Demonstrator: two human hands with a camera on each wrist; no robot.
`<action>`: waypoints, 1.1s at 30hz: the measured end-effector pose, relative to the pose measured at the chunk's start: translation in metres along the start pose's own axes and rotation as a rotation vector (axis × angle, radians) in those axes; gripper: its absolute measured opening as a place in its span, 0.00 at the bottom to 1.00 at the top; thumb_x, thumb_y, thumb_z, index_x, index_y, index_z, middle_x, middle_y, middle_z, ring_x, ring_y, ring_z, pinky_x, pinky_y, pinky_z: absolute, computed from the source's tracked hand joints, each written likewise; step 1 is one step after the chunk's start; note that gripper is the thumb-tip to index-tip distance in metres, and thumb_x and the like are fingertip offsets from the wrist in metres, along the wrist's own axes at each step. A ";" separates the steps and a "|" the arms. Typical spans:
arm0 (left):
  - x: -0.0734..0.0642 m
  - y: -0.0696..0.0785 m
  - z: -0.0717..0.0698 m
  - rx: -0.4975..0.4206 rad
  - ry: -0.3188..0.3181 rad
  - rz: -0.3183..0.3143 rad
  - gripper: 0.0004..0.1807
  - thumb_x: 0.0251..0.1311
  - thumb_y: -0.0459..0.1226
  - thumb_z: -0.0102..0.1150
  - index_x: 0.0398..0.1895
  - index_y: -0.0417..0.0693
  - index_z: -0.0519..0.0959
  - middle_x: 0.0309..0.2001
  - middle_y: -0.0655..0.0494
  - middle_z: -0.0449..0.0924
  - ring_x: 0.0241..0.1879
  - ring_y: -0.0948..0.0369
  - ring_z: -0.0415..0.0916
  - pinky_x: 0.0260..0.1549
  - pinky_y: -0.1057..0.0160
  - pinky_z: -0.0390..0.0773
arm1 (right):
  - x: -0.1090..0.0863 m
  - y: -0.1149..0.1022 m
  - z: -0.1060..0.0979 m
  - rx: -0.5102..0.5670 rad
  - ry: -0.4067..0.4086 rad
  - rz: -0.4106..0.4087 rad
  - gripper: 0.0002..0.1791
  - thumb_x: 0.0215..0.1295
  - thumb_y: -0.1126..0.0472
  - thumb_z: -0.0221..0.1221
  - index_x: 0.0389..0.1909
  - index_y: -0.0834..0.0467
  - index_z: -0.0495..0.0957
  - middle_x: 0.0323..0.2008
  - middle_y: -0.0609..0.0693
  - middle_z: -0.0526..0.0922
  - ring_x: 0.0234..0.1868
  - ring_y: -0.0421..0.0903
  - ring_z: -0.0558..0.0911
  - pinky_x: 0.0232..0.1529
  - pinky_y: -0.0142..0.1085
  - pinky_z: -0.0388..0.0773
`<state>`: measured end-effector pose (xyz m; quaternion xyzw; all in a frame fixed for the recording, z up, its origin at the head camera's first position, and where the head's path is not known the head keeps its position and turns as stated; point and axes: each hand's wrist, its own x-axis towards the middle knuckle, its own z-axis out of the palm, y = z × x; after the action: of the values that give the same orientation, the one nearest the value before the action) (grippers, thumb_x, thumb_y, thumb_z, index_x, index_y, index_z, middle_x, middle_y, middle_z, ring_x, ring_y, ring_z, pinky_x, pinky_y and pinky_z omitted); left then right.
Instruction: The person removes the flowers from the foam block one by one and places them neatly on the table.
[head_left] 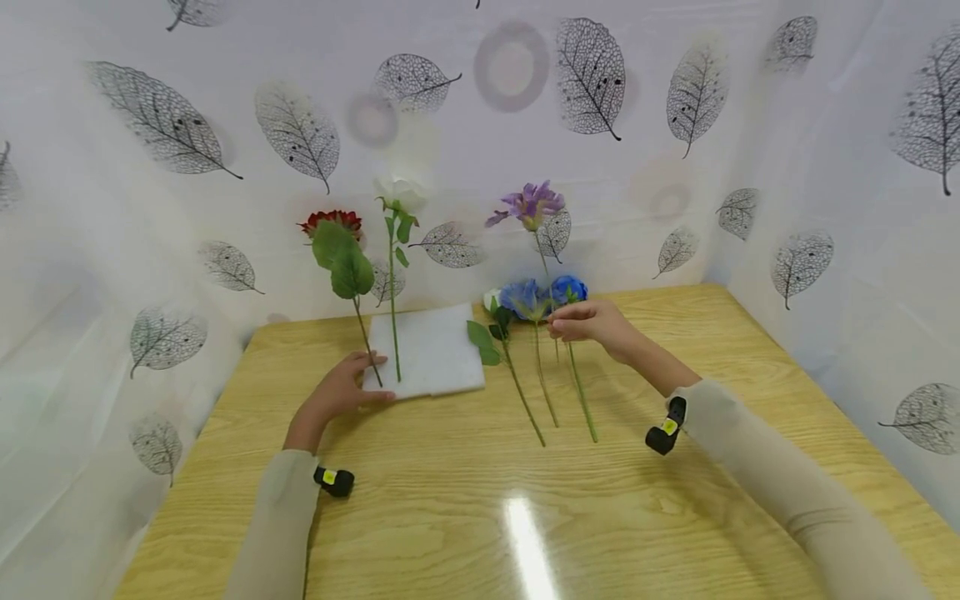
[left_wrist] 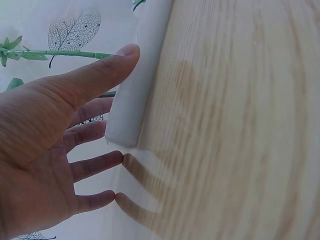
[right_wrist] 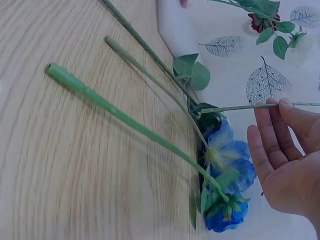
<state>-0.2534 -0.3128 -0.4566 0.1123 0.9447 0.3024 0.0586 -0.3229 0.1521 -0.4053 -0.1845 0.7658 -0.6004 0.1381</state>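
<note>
My left hand rests against the near left corner of a white foam slab, its fingers spread and fairly straight in the left wrist view, the thumb along the near edge. From the foam rise a white rose and a red flower with large green leaves. My right hand pinches the thin stem of a purple flower between thumb and fingertips, holding it upright above the table. Just beneath lie two blue flowers, stems toward me.
Beside the blue flowers lies another stem with green leaves and a whitish bloom. The wooden table meets a white curtain printed with leaves at its back edge. The curtain also hangs on both sides.
</note>
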 end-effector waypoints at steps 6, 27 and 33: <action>0.000 0.001 0.000 0.009 -0.006 -0.003 0.45 0.57 0.52 0.74 0.74 0.41 0.69 0.74 0.33 0.61 0.74 0.34 0.58 0.72 0.34 0.62 | -0.013 0.003 -0.020 -0.005 0.024 0.018 0.24 0.72 0.62 0.62 0.61 0.75 0.75 0.41 0.42 0.90 0.45 0.41 0.89 0.60 0.52 0.82; 0.001 -0.001 0.000 -0.007 -0.018 -0.024 0.47 0.56 0.53 0.74 0.75 0.42 0.67 0.76 0.33 0.57 0.75 0.33 0.55 0.73 0.34 0.59 | -0.055 0.024 -0.072 -0.124 0.064 0.157 0.28 0.72 0.60 0.62 0.63 0.76 0.73 0.39 0.41 0.90 0.40 0.36 0.89 0.53 0.44 0.86; 0.001 -0.002 0.000 -0.017 -0.016 -0.026 0.48 0.55 0.54 0.75 0.75 0.43 0.68 0.77 0.33 0.57 0.75 0.34 0.55 0.73 0.34 0.59 | -0.062 0.029 -0.082 -0.152 0.070 0.226 0.27 0.72 0.60 0.63 0.61 0.77 0.74 0.38 0.43 0.91 0.38 0.37 0.89 0.49 0.43 0.88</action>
<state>-0.2545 -0.3144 -0.4580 0.1019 0.9430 0.3088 0.0708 -0.3062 0.2575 -0.4141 -0.0862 0.8293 -0.5273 0.1636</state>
